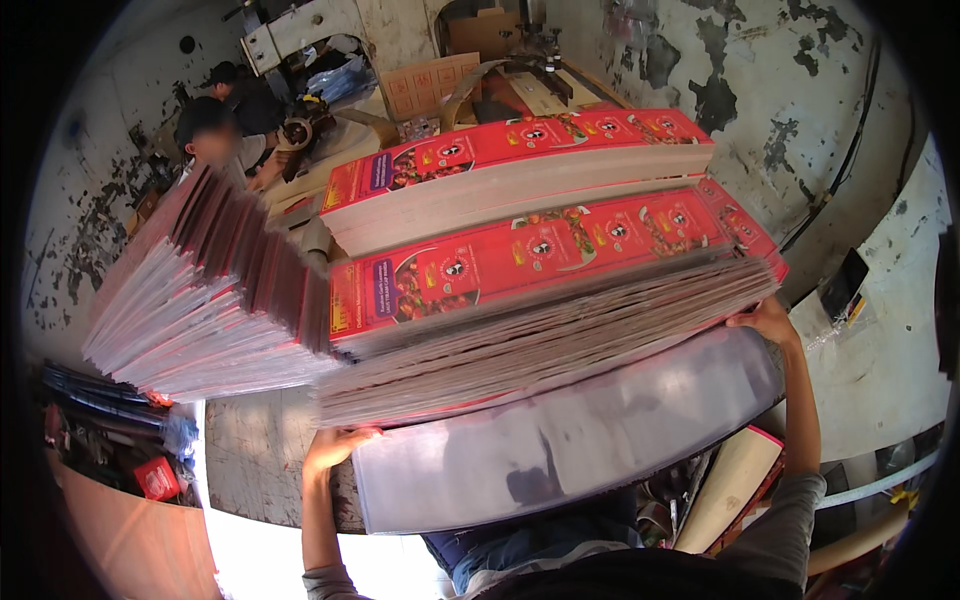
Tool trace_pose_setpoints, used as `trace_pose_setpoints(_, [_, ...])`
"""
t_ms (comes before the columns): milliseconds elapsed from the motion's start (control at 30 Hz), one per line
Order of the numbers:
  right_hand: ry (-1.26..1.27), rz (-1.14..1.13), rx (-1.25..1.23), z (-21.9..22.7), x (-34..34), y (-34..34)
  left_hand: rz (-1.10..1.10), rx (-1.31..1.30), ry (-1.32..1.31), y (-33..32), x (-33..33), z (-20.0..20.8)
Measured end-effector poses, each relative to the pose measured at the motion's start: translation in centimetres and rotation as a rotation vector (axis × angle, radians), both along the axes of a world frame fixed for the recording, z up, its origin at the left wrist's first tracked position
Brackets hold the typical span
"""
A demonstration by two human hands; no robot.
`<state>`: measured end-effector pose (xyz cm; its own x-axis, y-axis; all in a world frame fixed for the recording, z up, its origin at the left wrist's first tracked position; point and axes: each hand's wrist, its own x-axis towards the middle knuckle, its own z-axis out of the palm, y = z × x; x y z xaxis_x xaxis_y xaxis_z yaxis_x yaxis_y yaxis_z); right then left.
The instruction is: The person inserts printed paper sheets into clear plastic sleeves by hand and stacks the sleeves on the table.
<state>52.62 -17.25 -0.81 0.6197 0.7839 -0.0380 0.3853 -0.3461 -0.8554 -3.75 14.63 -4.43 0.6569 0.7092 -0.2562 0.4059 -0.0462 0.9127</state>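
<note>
A long clear plastic sheet (570, 430), apparently the top of a pile, lies nearest my body and reflects light. My left hand (338, 447) is closed at its far left corner. My right hand (768, 320) is closed at the far right corner, where the plastic meets a slanting stack of printed sheets (540, 345). Fingertips on both sides are partly hidden, so the exact grip is hard to see. The stack's layered edges face me, fanned in thin lines. Behind it rises a pile of red printed sheets (500, 262) with food pictures.
Another red pile (560, 140) stands farther back. At the left leans a fanned bundle of plastic-covered sheets (230, 310). A worn tabletop (255, 445) shows below it. Two people sit at the far left near machinery. A cardboard roll (728, 488) lies at the lower right.
</note>
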Motion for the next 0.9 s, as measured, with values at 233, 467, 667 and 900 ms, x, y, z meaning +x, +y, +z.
trace_pose_setpoints(233, [-0.19, 0.075, 0.186, -2.0, 1.9, -0.4, 0.037, 0.27, -0.188, -0.8, -1.0, -1.3])
trace_pose_setpoints(467, [0.14, -0.078, 0.416, 2.9, -0.5, -2.0, 0.179, 0.57, -0.353, -2.1, -6.6, 1.9])
trace_pose_setpoints(667, [0.24, 0.227, 0.653, 6.5, -9.3, 0.3, 0.449, 0.498, -0.646, -2.4, -17.5, 0.1])
trace_pose_setpoints(900, [0.429, 0.275, 0.264, 9.1, -19.8, 5.4, 0.802, 0.139, -0.657, -8.8, -23.7, 1.8])
